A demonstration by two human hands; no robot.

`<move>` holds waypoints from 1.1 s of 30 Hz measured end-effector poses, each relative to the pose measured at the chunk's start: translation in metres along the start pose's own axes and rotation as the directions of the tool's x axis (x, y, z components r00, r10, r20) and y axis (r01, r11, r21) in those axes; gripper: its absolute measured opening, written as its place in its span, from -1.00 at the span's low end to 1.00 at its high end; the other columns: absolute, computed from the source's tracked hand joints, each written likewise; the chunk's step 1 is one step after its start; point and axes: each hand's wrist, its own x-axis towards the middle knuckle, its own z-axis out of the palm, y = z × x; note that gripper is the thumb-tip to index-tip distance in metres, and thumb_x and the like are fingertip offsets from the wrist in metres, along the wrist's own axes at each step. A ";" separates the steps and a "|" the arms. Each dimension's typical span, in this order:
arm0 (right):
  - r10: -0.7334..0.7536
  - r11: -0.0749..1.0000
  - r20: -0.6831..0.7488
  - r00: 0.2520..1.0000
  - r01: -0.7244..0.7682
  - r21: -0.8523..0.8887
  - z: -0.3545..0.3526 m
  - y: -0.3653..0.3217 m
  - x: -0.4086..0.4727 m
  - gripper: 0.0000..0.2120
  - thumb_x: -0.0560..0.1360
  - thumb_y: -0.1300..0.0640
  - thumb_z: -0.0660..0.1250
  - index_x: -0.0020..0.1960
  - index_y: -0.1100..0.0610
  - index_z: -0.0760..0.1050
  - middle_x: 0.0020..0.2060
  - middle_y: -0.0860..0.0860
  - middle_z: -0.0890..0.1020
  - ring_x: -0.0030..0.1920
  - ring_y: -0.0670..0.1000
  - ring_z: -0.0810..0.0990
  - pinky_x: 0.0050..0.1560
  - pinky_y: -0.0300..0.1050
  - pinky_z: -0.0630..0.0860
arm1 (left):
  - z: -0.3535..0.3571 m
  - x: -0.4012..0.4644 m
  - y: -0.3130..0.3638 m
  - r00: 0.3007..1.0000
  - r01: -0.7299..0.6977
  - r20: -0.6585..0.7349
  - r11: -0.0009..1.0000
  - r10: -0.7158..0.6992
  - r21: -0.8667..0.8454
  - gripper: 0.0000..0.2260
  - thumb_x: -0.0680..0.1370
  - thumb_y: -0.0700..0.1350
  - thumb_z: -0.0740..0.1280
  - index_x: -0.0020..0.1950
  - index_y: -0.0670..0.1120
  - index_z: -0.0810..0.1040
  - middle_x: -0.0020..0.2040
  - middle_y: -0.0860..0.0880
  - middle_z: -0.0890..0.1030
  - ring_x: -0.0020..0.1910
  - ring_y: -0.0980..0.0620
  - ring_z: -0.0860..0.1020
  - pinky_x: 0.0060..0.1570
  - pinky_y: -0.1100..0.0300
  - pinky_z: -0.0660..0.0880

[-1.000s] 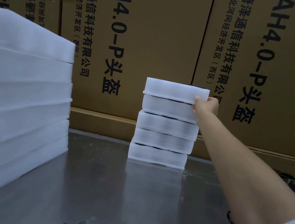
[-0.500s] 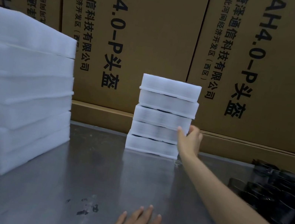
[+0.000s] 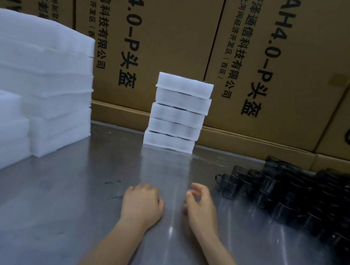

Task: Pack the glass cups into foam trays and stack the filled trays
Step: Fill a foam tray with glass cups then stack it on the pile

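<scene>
Five filled foam trays [image 3: 178,113] stand stacked at the far middle of the steel worktop [image 3: 62,217], against cardboard boxes [image 3: 162,37]. Dark glass cups [image 3: 310,201] crowd the right side (handles barely discernible). Left hand [image 3: 142,204] rests knuckles-up, fingers curled under, holding nothing; right hand [image 3: 200,203] hovers, its grip loose and empty. Empty trays [image 3: 31,85] pile at left.

The head view looks forward and down, close over both hands [image 3: 143,203], toward stacked foam trays [image 3: 178,113] beyond them.
</scene>
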 end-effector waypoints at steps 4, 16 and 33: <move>0.034 0.999 -0.018 0.999 -0.034 0.011 -0.021 -0.002 -0.033 -0.76 0.56 0.16 0.21 0.23 0.04 0.43 0.04 -0.06 0.58 -0.02 0.06 0.59 0.11 0.08 0.51 | -0.004 -0.022 0.001 0.999 0.026 -0.030 1.000 -0.026 -0.003 -0.78 0.54 -0.06 0.12 -0.04 -0.10 0.53 0.02 -0.07 0.59 0.03 -0.10 0.53 -0.08 0.12 0.36; -0.160 0.867 0.194 0.968 0.232 -0.441 -0.051 -0.010 -0.105 -0.77 0.56 0.14 0.18 0.18 0.02 0.49 0.11 -0.09 0.57 0.16 -0.04 0.47 0.11 -0.17 0.39 | -0.039 -0.131 0.019 0.908 -0.420 -0.090 0.887 0.410 -0.191 -0.66 0.51 0.05 0.06 0.11 0.00 0.54 0.09 0.05 0.59 0.09 0.01 0.52 0.07 0.16 0.40; -0.245 0.689 0.297 0.923 0.382 -0.616 -0.045 -0.013 -0.115 -0.74 0.60 0.03 0.06 0.25 -0.11 0.37 0.23 -0.18 0.40 0.25 -0.09 0.32 0.09 -0.24 0.35 | -0.167 -0.037 -0.229 0.894 0.448 -0.202 0.771 -0.400 0.452 -0.41 0.52 0.07 0.22 0.46 -0.17 0.18 0.49 -0.12 0.17 0.50 -0.10 0.05 0.38 -0.06 0.11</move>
